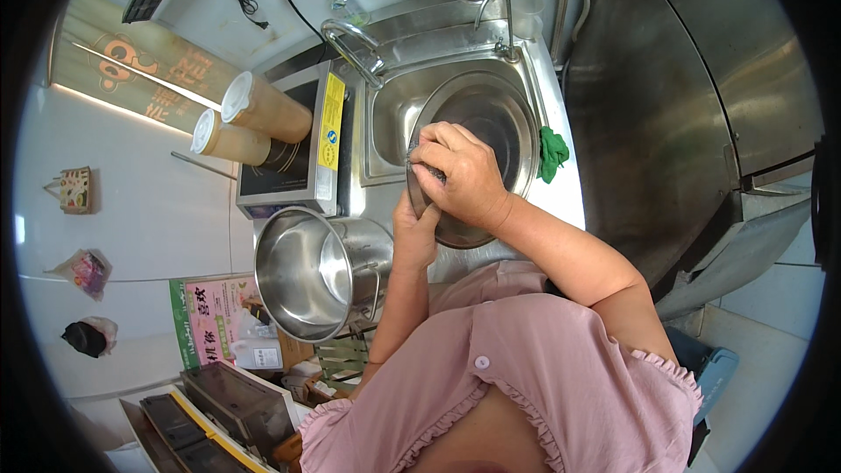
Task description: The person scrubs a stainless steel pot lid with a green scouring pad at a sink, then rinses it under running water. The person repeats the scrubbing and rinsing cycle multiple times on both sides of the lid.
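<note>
A large round stainless-steel basin rests tilted over the metal sink, covering its right part. My left hand grips the near left rim of the basin, thumb on the inside and fingers around the outer side. In my right hand is a grey scouring pad, which looks like steel wool. The fingers press it against the left rim, just above my left hand. Most of the pad is hidden under the fingers.
Left of my left arm stands a deep steel pot. Behind it, an induction cooker bears two lidded plastic pitchers. A curved faucet and a thin tap rise behind the sink. A green cloth lies right, beside a steel cabinet.
</note>
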Demonstrator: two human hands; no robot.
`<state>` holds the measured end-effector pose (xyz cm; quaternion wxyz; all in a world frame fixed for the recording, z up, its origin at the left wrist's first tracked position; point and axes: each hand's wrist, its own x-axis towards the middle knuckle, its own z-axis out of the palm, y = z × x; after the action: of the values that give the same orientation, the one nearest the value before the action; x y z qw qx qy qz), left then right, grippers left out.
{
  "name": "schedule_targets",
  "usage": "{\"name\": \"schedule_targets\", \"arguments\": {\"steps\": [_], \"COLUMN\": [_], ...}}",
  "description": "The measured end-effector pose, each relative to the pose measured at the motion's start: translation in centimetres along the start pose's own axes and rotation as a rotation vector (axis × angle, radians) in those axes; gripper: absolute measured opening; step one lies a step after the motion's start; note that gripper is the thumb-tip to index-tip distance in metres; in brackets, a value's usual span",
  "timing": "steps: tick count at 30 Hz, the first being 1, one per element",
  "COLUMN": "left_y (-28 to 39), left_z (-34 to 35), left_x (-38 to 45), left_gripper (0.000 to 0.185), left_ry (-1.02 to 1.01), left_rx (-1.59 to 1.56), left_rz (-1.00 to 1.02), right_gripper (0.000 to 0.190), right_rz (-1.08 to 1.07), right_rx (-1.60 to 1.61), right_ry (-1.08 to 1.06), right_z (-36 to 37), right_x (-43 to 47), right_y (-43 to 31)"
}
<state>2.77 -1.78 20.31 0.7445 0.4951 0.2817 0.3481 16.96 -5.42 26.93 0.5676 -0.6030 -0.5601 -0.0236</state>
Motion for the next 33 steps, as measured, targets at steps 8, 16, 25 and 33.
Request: {"name": "schedule_targets", "arguments": {"steps": [8, 16, 25, 33], "left_y": [0.4, 0.2, 1.3, 2.6], "left_z": [-0.1, 0.1, 0.1, 0.9], "left_x": [-1.1, -1.3, -0.2, 0.2], "left_gripper": [0.044, 0.040, 0.056, 0.057], "left_ry": [-0.024, -0.077, -0.189, -0.133], "left_rx": [0.014, -0.043, 0.027, 0.197], "left_rz": [0.002, 0.039, 0.033, 0.109], "right_gripper": [0.007, 0.028, 0.026, 0.026], "right_rz": [0.231, 0.417, 0.213, -0.049], "right_rx": [-0.070, 0.148, 0.029, 0.082], "right_ry": [0.163, 0.030, -0.191, -0.331], "right_z": [-2.8, -4.7, -5.9, -4.0], "right_x": [3.6, 4.3, 4.6, 3.6], "right_y": [5.8, 6.1, 4.7, 1.2]}}
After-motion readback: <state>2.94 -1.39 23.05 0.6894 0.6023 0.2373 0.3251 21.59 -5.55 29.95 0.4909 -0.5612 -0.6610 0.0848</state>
